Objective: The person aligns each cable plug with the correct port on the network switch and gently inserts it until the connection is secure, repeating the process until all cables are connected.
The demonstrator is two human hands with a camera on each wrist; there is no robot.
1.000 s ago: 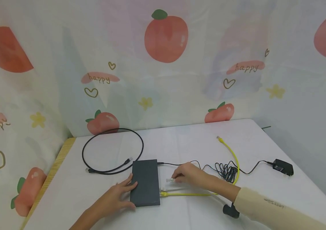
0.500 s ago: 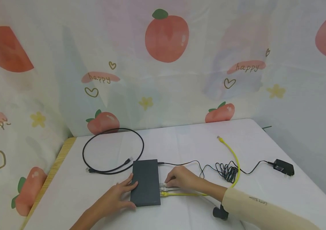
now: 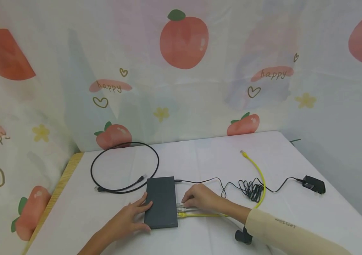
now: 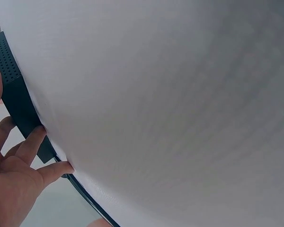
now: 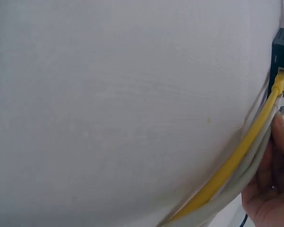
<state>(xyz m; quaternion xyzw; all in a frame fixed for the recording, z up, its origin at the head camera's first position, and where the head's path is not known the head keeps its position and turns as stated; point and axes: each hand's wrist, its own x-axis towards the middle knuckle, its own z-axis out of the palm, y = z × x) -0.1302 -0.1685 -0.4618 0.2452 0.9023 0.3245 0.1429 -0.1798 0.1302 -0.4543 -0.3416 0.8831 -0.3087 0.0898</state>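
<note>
A flat black box, which looks like a network router [image 3: 161,203], lies on the white-covered table in the head view. My left hand [image 3: 126,219] rests against its left side, fingers fairly straight, one fingertip on top and the thumb by the near edge. At the box's right side, my right hand [image 3: 203,198] pinches the plug end of a light grey network cable [image 5: 262,151] up against a port. Beside it a second pale plug [image 3: 182,209] and a yellow network cable [image 3: 200,215] sit in ports. My fingers partly hide the held plug.
A looped black network cable [image 3: 159,159] lies at the back left. A thin black power cord [image 3: 200,182] runs from the box through a bundle [image 3: 251,191] to a black adapter [image 3: 314,185] at right. The yellow cable's loose end [image 3: 244,154] lies at the back.
My right hand has moved left, bringing the pale plug from a gap away up to the box's side. Over the last half second it barely moves. The left hand stays on the box.
</note>
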